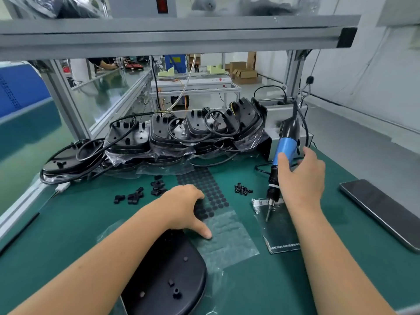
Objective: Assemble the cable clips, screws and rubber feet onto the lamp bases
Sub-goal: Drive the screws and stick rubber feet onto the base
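A black lamp base [168, 276] lies underside up at the near edge of the green mat. Just beyond it is a clear sheet of round black rubber feet [213, 196]. My left hand [184, 208] rests on that sheet, thumb pressed flat on the bare film, fingertips hidden under the hand. My right hand [302, 178] holds the blue electric screwdriver [284, 148], thumb in front and fingers behind. Its bit hangs tilted just above a small plastic bag [280, 233]. Black screws [243, 189] lie in a small heap left of the screwdriver. Black cable clips [138, 194] are scattered further left.
A row of stacked lamp bases [181, 135] with coiled black cables, partly in plastic wrap, fills the back of the mat. A phone [381, 212] lies face up at the right. An aluminium frame [177, 35] crosses overhead.
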`<move>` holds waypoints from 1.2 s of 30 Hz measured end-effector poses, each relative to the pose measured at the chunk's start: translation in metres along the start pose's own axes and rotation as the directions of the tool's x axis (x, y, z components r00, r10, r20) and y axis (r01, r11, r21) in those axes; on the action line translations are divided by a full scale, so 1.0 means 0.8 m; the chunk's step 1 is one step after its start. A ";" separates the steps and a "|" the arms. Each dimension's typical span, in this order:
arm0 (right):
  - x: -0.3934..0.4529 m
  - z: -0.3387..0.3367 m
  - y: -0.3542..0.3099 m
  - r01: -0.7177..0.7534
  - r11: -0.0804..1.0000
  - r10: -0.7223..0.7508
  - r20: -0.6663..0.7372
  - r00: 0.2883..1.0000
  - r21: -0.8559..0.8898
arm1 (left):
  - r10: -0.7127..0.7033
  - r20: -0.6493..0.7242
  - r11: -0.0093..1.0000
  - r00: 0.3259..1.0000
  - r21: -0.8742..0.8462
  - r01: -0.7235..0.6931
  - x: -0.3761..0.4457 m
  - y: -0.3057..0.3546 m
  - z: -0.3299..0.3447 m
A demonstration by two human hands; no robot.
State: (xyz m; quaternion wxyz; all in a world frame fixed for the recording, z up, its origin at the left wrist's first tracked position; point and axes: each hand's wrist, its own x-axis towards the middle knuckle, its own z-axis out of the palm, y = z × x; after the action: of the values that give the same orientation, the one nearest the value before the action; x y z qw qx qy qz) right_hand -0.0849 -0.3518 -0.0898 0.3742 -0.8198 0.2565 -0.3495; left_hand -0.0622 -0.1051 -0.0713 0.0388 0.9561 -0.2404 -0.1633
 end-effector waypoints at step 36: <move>-0.084 0.040 -0.052 0.481 0.870 -0.437 0.627 0.645 0.111 | -0.028 -0.366 0.995 0.930 -0.095 -0.007 0.011 0.006 0.011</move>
State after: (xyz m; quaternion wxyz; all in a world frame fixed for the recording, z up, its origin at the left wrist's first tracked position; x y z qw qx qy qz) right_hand -0.0957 -0.2679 -0.0977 0.3101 -0.9379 -0.0896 -0.1269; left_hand -0.0603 -0.1135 -0.0817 0.1273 0.9681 -0.2158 0.0065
